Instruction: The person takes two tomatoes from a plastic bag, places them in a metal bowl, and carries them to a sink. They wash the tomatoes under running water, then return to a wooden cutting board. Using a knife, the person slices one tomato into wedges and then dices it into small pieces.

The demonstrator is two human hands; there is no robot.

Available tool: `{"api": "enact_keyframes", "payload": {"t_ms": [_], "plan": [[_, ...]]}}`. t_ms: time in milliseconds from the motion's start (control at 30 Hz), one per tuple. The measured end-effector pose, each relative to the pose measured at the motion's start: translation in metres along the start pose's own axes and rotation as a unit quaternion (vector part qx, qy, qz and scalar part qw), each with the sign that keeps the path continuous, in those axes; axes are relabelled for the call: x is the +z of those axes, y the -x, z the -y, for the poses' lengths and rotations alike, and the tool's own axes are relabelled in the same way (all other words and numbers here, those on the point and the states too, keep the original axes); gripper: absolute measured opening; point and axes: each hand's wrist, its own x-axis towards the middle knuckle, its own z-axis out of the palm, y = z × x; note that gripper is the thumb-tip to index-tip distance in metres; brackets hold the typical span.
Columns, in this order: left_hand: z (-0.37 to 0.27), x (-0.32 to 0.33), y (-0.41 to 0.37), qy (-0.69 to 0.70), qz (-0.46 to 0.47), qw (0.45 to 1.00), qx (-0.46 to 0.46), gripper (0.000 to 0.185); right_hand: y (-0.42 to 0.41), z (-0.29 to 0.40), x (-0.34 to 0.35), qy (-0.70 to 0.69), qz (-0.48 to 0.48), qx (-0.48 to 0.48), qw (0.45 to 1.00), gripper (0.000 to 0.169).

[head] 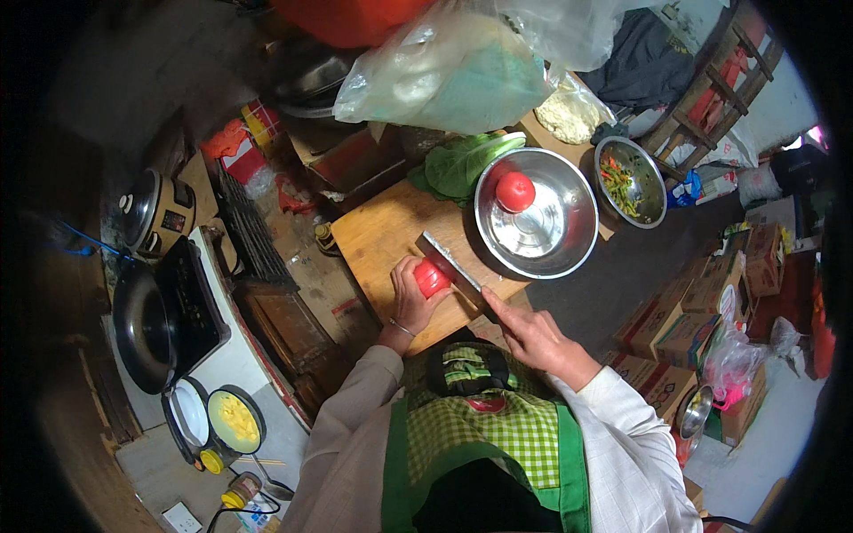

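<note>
My left hand [410, 300] grips a red tomato [432, 278] on a wooden cutting board [376, 226]. In my right hand [536, 333] is a cleaver [450, 265], its broad blade upright against the tomato's right side. Whether the edge has entered the flesh is hidden by the blade. Just beyond, at the board's right side, stands a stainless steel bowl [566, 250] with a whole tomato [515, 192] inside. Green leaves [460, 166] lie at the bowl's far left, by the board's far edge.
A second metal bowl [656, 213] with cut vegetables stands right of the first. Plastic bags [453, 73] hang or lie beyond the board. To the left are a wok [143, 326], an induction cooker [190, 306] and a bowl of yellow food [234, 420]. Cardboard boxes [660, 320] are stacked at right.
</note>
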Motion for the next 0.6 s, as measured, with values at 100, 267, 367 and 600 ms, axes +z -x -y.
{"api": "enact_keyframes", "payload": {"t_ms": [100, 267, 367, 600], "plan": [[0.004, 0.003, 0.002, -0.009, -0.008, 1.0, 0.017, 0.081, -0.003, 0.003, -0.004, 0.027, 0.032, 0.017, 0.999, 0.088], [0.012, 0.005, 0.004, -0.03, -0.003, 0.999, 0.024, 0.077, -0.02, 0.008, -0.003, 0.039, 0.055, 0.001, 0.998, 0.094], [0.009, 0.004, 0.004, -0.034, -0.001, 0.999, 0.039, 0.072, -0.037, 0.009, 0.004, 0.051, 0.072, 0.007, 0.996, 0.094], [0.008, 0.005, 0.0, -0.007, -0.003, 1.0, 0.022, 0.072, -0.069, -0.03, 0.046, 0.04, -0.021, -0.056, 0.997, 0.083]]}}
